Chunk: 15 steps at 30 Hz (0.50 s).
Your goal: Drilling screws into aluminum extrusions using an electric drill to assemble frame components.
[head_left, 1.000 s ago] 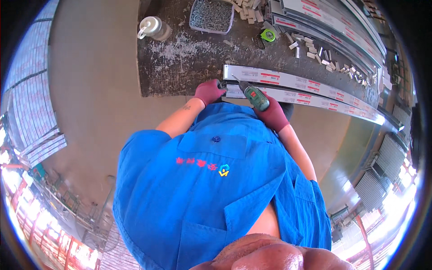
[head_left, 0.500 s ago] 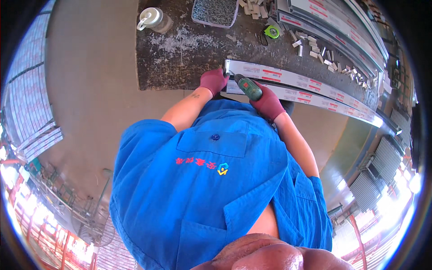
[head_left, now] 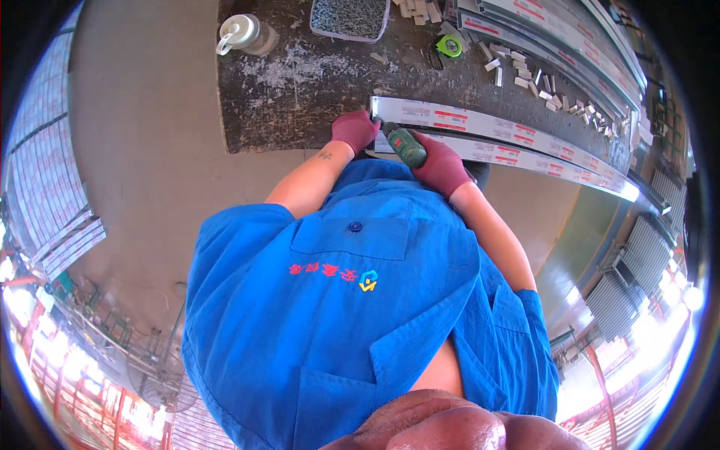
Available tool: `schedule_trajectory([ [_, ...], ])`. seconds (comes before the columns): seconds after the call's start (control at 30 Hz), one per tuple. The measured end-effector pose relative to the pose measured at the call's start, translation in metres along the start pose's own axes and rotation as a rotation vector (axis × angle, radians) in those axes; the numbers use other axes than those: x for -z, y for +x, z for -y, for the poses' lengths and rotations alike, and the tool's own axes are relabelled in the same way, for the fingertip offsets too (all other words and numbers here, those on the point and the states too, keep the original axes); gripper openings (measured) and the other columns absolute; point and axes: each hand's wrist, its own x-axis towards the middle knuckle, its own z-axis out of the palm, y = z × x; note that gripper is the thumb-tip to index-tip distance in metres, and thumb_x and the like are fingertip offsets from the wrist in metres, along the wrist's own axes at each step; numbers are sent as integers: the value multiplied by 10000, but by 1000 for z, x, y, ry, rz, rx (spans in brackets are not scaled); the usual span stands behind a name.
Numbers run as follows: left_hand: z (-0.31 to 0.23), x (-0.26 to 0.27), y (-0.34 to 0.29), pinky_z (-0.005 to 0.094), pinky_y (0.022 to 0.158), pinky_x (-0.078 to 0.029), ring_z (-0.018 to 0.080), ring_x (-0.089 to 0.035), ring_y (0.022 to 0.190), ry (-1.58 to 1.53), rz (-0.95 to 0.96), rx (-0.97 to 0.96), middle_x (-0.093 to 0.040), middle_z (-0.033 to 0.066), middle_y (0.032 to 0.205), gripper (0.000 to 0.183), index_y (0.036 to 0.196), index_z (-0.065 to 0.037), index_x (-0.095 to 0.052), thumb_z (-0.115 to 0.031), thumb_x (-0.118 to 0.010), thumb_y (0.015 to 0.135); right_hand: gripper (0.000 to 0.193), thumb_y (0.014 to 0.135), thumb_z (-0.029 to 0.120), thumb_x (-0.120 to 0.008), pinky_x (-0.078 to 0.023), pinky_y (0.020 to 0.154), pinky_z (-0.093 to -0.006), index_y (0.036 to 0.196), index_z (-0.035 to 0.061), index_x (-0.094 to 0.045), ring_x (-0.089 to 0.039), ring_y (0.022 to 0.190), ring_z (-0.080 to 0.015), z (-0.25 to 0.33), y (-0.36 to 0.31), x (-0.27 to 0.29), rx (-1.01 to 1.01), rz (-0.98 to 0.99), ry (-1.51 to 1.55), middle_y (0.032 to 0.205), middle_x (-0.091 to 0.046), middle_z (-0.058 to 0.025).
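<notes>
My right hand, in a maroon glove, grips a green power drill whose bit points at the left end of a long silver metal profile lying on the dark workbench. A second profile lies just in front of the first. My left hand, also in a maroon glove, presses against the left end of the profile, beside the drill tip. What its fingers pinch is hidden.
A tray of small screws, a white jug, a green tape measure and several small metal blocks lie on the bench. More long profiles are stacked at the back right. Metal shavings cover the bench top.
The drill has moved left toward the profile's end and tilted more steeply. Both hands sit a little higher in the view as my head shifted.
</notes>
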Motion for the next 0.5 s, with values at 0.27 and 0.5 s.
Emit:
schedule_trajectory([
  [0.27, -2, 16, -3, 528, 904, -586, 440, -736, 1020, -29, 24, -102, -751, 265, 1078, 475, 1049, -24, -749, -467, -590, 983, 538, 904, 345, -666, -544, 966, -515, 1429, 248, -606, -688, 1151, -404, 29, 9, 12, -27, 56, -165, 1250, -731, -177],
  [0.5, 3, 7, 8, 525, 844, -594, 422, -751, 972, 82, 35, -195, -761, 240, 1014, 346, 957, -41, -783, -361, -678, 878, 559, 866, 267, -664, -548, 949, -505, 1419, 223, -602, -697, 1144, -379, 37, 19, 11, -22, 93, -255, 1240, -734, -159],
])
